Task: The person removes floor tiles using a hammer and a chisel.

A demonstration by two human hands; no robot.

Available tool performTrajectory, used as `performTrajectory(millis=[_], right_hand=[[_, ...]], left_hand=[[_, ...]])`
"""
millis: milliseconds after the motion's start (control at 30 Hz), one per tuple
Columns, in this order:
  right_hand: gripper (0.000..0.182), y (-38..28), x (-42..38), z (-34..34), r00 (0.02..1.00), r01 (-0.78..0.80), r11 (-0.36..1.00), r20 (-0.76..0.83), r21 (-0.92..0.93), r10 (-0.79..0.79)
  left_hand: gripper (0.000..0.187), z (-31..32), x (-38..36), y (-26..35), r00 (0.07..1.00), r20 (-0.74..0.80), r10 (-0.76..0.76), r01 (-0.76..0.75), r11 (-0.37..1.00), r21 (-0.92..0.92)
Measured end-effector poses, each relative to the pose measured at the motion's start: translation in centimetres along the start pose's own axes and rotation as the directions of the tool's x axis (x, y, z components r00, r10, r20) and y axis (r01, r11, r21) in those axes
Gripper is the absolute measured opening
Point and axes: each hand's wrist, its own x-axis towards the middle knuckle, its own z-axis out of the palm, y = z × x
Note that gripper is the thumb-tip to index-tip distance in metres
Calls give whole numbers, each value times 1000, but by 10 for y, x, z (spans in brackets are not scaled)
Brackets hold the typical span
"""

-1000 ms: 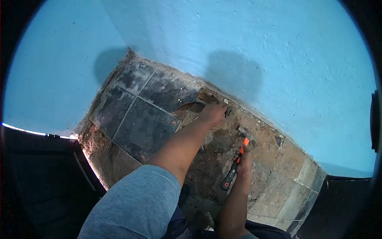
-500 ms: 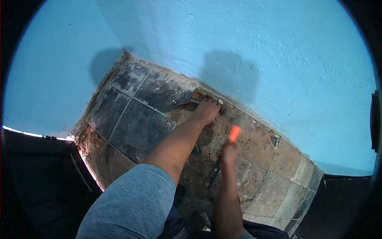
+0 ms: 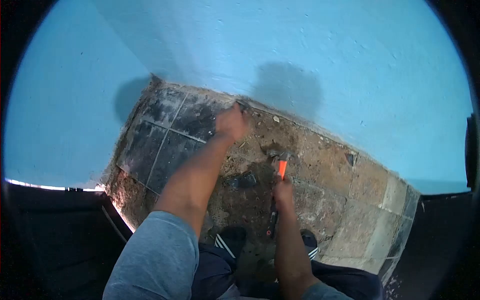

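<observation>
My right hand (image 3: pixel 283 195) is wrapped round the handle of a hammer (image 3: pixel 282 167) with an orange and black grip. The hammer's metal head is just above the broken floor. My left hand (image 3: pixel 231 124) is blurred beside the wall's base, at the edge of the dark tiles (image 3: pixel 175 155). Near its fingertips is a small dark piece (image 3: pixel 243 104); whether the hand grips it cannot be made out. A loose dark tile fragment (image 3: pixel 242 180) lies on the rubble between my arms.
A light blue wall (image 3: pixel 350 75) borders the floor. Worn, lighter tiles (image 3: pixel 357 227) lie to the right. My two striped shoes (image 3: pixel 232 241) stand at the bottom. Another dark shard (image 3: pixel 349 159) is by the wall. Dark areas flank both sides.
My left hand has moved left and up along the wall's base. The hammer, earlier blurred, has moved left and down with my right hand. The dark fragment and shoes now show more fully.
</observation>
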Motion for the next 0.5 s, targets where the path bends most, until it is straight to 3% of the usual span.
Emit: performTrajectory(millis=[100,200,233,300,400,500], right_hand=[[30,-49,-15,-27,995,-101,957,28,273,97],[25,-37,10,-39,997,-62,955,-21,289,71],[23,-68,-8,-45,988,-135,939,-26,315,150],[22,-64,-2,-51,986,-136,931,-44,338,160],[24,-43,12,-55,989,-107,911,-53,398,139],[29,-63,-3,-57,988,-122,915,-36,385,147]], left_hand=[[37,-8,-2,-8,984,-127,-127,109,984,-138],[34,-12,5,-11,980,-180,-82,48,981,-187],[34,-10,6,-11,976,-219,-16,-32,976,-216],[35,-3,6,-6,946,-307,105,-190,946,-262],[37,-8,-7,20,935,-277,222,-297,916,-270],[38,22,4,22,869,-450,205,-410,807,-424]])
